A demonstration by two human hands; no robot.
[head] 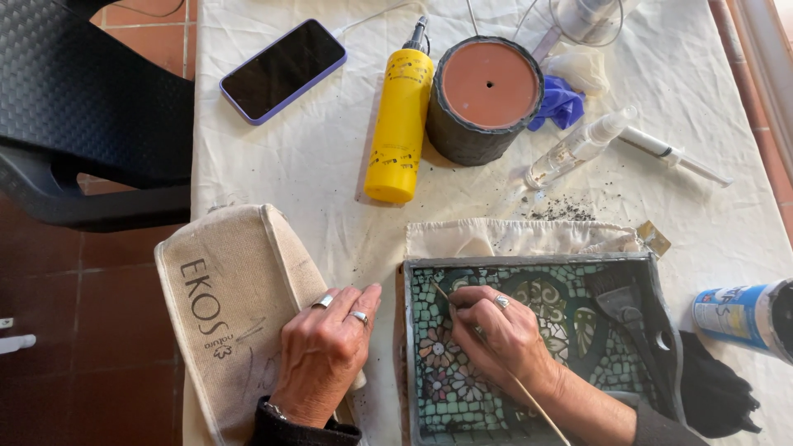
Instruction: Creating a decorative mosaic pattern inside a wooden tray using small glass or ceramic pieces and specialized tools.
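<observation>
- White-clothed worktop point(314, 157), tiled floor point(99, 330) left.
- Right hand point(496, 334) pinches thin stick point(529, 395) over mosaic tray point(541, 347).
- Left hand point(324, 351) lies open, flat on canvas pouch point(223, 306).

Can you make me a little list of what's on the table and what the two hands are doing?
Left hand: rests flat on a beige cloth pouch, holding nothing
Right hand: grips a thin wooden stick, its tip on the mosaic
Mosaic tray: grey rim, green tiles with flower patterns
Inside tray: a small brush
Behind tray: yellow bottle, upside-down clay pot, clear spray bottle, syringe
Far left: phone, screen dark
Far right: blue and white tube
</observation>
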